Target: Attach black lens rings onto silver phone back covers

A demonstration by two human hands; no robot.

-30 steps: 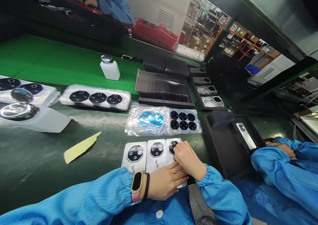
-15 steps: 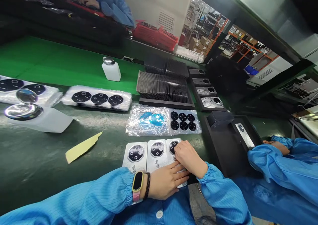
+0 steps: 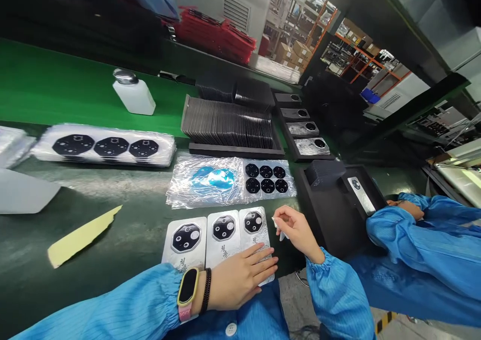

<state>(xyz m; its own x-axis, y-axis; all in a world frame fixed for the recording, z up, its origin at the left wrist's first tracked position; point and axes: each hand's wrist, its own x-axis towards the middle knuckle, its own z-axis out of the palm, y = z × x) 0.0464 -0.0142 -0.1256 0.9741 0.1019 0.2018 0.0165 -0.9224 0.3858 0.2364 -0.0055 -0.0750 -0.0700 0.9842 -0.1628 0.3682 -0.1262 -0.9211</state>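
Observation:
Three silvery phone back covers lie side by side in front of me: a left cover (image 3: 199, 252), a middle cover (image 3: 216, 250) and a right cover (image 3: 266, 230). Each has a black octagonal camera plate and dark lettering. My left hand (image 3: 240, 275) is spread flat over the lower part of the right cover and hides some of the middle one. Just off the right cover's edge, my right hand (image 3: 298, 230) pinches a small crumpled white wipe (image 3: 281, 234), mostly hidden by the fingers.
Behind the covers lie a sheet of black octagon plates (image 3: 266, 177) and clear film with blue patches (image 3: 210, 180). A black rack (image 3: 233, 124), a white dispenser bottle (image 3: 135, 97), stacked sheets (image 3: 108, 149) and yellow paper (image 3: 82, 236) lie around. A co-worker's sleeve (image 3: 406, 240) rests by a black tray (image 3: 330, 230).
My right hand has lifted off the right cover's camera plate and moved right, showing the white wipe. My left hand stays on the cover. The view has shifted somewhat.

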